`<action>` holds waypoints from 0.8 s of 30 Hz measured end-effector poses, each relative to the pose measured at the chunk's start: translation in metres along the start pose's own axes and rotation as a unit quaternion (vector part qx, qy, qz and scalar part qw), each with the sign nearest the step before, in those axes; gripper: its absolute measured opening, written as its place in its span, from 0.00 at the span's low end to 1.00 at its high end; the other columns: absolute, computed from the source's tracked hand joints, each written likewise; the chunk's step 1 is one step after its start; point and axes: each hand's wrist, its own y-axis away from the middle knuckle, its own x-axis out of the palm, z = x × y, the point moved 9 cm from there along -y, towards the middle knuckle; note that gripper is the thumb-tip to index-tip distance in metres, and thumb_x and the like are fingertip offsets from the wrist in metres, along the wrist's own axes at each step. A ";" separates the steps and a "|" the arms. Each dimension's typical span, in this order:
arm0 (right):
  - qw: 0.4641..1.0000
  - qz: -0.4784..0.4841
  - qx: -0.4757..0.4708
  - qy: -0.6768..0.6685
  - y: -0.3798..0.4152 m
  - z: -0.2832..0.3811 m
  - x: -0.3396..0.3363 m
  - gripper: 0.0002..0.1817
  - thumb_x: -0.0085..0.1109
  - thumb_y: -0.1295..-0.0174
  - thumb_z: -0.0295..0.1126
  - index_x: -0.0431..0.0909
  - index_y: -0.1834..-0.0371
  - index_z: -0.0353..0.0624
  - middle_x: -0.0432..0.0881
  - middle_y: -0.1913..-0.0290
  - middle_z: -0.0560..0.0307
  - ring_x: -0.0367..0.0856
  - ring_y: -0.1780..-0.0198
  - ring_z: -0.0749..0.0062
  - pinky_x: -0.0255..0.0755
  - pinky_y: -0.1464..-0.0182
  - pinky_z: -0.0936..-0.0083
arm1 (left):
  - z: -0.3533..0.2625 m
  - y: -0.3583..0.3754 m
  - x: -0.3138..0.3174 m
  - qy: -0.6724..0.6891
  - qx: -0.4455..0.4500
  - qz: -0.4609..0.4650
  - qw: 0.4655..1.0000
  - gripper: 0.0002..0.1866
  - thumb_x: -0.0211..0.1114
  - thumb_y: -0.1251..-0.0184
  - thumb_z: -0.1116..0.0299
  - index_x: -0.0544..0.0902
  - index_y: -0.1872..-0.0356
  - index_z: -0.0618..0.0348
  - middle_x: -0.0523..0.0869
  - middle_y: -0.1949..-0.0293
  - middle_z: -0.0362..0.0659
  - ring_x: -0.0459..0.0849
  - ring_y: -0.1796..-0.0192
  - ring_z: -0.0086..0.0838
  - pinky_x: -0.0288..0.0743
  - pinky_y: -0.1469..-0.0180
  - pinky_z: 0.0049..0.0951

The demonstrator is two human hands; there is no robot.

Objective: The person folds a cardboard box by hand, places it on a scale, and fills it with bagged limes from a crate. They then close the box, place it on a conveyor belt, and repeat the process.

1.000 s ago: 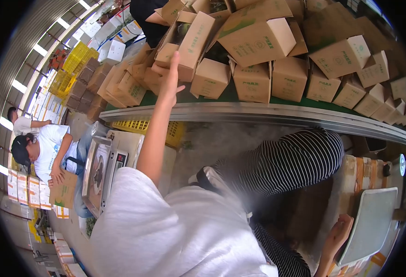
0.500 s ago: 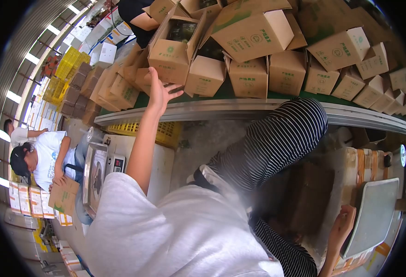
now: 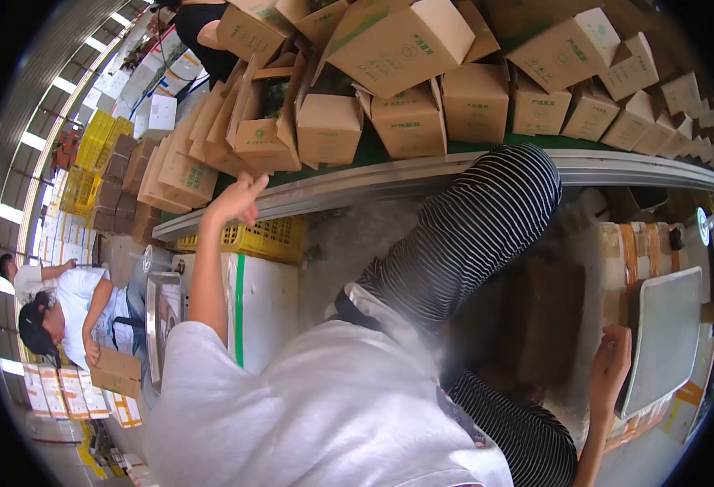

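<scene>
My left hand [image 3: 237, 201] is held out below the front of an open cardboard box [image 3: 267, 138] with dark green contents. Its fingers are loosely bent and apart, with nothing in them. Under that forearm stands a white foam box [image 3: 267, 300] with a green tape stripe. Beside it is a yellow plastic crate [image 3: 271, 239]. Low at the right, my right hand [image 3: 610, 367] is loosely curled, its fingers close together and nothing visible in them. It hangs right by the edge of a grey metal tray [image 3: 662, 341].
Cardboard boxes [image 3: 474, 101] with green print line a belt behind a metal rail [image 3: 389, 180]. At left, a person in a white shirt holds flat cardboard [image 3: 116, 372] beside a metal-pan scale [image 3: 162, 316]. Another person in black [image 3: 198, 36] stands at the top. A taped box [image 3: 616, 252] stands right.
My left hand has dropped away from the box front, its spread fingers now bent. The view has shifted, and the person at left has lowered an arm with the cardboard.
</scene>
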 end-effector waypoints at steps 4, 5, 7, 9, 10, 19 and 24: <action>0.998 0.030 0.046 0.022 0.000 -0.001 -0.002 0.10 0.47 0.41 0.16 0.72 0.58 0.36 0.73 0.63 0.49 0.73 0.59 0.55 0.67 0.51 0.66 | -0.078 0.047 0.030 -0.091 0.054 0.165 0.981 0.30 0.46 0.24 0.51 0.82 0.70 0.72 0.83 0.81 0.50 0.83 0.81 0.32 0.76 0.74 0.28; 0.997 0.055 0.053 0.026 -0.001 -0.005 0.001 0.11 0.49 0.43 0.16 0.73 0.58 0.37 0.73 0.63 0.49 0.74 0.58 0.54 0.68 0.50 0.65 | -0.118 0.069 0.053 -0.066 0.132 0.234 0.961 0.29 0.46 0.23 0.53 0.83 0.70 0.71 0.83 0.83 0.49 0.82 0.82 0.30 0.75 0.76 0.27; 0.993 0.098 0.050 0.034 0.003 -0.010 0.010 0.13 0.51 0.45 0.18 0.73 0.56 0.40 0.75 0.61 0.50 0.74 0.57 0.54 0.69 0.50 0.64 | -0.185 0.133 0.118 0.011 0.219 0.471 0.854 0.25 0.48 0.23 0.60 0.85 0.72 0.70 0.84 0.82 0.45 0.80 0.82 0.24 0.74 0.77 0.24; 0.986 0.155 0.044 0.050 0.009 -0.010 0.019 0.14 0.53 0.45 0.19 0.73 0.54 0.42 0.76 0.60 0.51 0.75 0.57 0.53 0.70 0.50 0.63 | -0.233 0.200 0.185 0.060 0.300 0.644 0.701 0.20 0.51 0.23 0.63 0.85 0.69 0.67 0.86 0.77 0.44 0.83 0.78 0.25 0.77 0.74 0.23; 0.979 0.191 0.045 0.058 0.011 -0.011 0.024 0.14 0.53 0.45 0.20 0.73 0.54 0.43 0.76 0.59 0.51 0.75 0.56 0.53 0.70 0.51 0.63 | -0.241 0.222 0.224 0.081 0.316 0.695 0.640 0.19 0.51 0.24 0.64 0.85 0.66 0.67 0.86 0.75 0.45 0.84 0.76 0.25 0.78 0.70 0.24; 0.898 0.374 0.161 0.164 0.063 -0.082 0.072 0.14 0.52 0.36 0.30 0.74 0.48 0.41 0.78 0.53 0.47 0.80 0.52 0.48 0.73 0.50 0.56 | -0.275 0.202 0.528 0.183 0.122 0.526 0.821 0.37 0.57 0.33 0.38 0.65 0.43 0.66 0.74 0.49 0.52 0.79 0.49 0.36 0.82 0.53 0.43; 0.880 0.413 0.174 0.155 0.082 -0.106 0.089 0.17 0.51 0.35 0.33 0.73 0.44 0.43 0.80 0.54 0.47 0.81 0.54 0.47 0.75 0.50 0.56 | -0.264 0.181 0.534 0.157 0.178 0.496 0.835 0.33 0.56 0.31 0.42 0.67 0.50 0.69 0.80 0.60 0.50 0.84 0.61 0.34 0.81 0.63 0.37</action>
